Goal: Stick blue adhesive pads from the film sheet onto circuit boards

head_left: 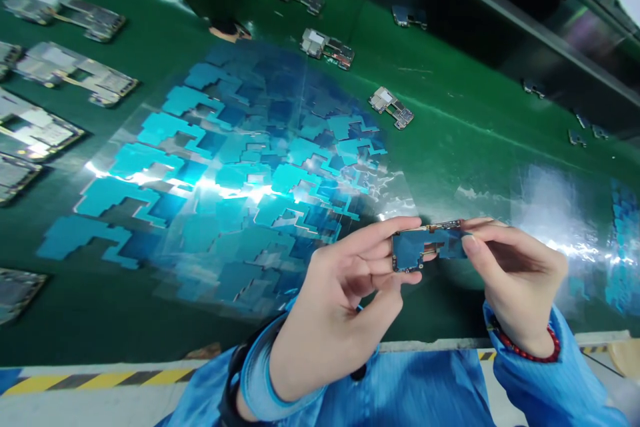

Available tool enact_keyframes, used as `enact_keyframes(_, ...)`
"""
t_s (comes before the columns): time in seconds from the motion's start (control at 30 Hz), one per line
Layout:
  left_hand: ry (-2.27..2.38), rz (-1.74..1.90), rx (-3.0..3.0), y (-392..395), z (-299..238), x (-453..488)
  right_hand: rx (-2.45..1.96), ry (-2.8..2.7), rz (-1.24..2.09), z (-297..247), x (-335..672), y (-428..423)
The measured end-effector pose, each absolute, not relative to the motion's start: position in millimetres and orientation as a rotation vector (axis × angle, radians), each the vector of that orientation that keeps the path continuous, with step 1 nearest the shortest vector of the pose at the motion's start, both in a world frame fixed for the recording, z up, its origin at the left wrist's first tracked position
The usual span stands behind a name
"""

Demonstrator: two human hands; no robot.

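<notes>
Circuit board (425, 248) is held between both hands, just above the near edge of the green table (450, 140). The left hand (340, 300) is clamped on the board's left end, with the forefinger along the top edge and the thumb below. The right hand (515, 273) is pinched on the right end by its fingertips (473, 243). A blue film piece (407, 252) is seen on the face turned upward; whether it is fully pressed down cannot be told.

The step in hand is judged to be the seating of the film on the board. The board should be gripped by its edges only, so that the components stay untouched. The film should be matched to the outline before pressure is applied, then smoothed from one end to the other.

Beyond the left hand, a clear sheet (395, 190) carrying many blue cut pieces lies flat on the table. Spare boards (391, 107) are laid out farther off, well apart from both hands.
</notes>
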State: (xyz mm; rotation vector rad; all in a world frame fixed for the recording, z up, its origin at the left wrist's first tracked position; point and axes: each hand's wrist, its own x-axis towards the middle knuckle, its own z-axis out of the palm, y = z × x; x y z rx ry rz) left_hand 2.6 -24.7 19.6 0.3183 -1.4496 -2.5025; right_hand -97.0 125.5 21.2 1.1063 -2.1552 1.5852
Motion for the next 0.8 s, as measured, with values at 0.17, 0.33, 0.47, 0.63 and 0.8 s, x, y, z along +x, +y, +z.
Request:
enact_keyframes(0.17, -1.388, -2.471, 0.334, -21.4, 16.4, 2.1, 1.132, -2.146, 1.588, 21.9, -97.7, 125.6)
enact_keyframes(0.33, -1.369, -2.455, 0.324, -20.2, 13.7, 1.3, 1.135, -2.151, 1.566, 23.2, -97.7, 126.0)
enact_keyframes(0.47, -1.383, -2.448, 0.331, -20.0, 13.8, 1.2, 1.121, -2.158, 1.530, 23.6, -97.6, 126.5)
enact_keyframes(0.63, -1.385, -2.444, 0.356, -20.5, 15.8, 1.9, 1.110, -2.170, 1.511, 23.1, -97.1, 127.2)
enact_keyframes(0.8, -1.384, -2.477, 0.361, -21.8, 17.0, 2.1, 1.098, -2.172, 1.554, 23.5, -96.4, 126.9)
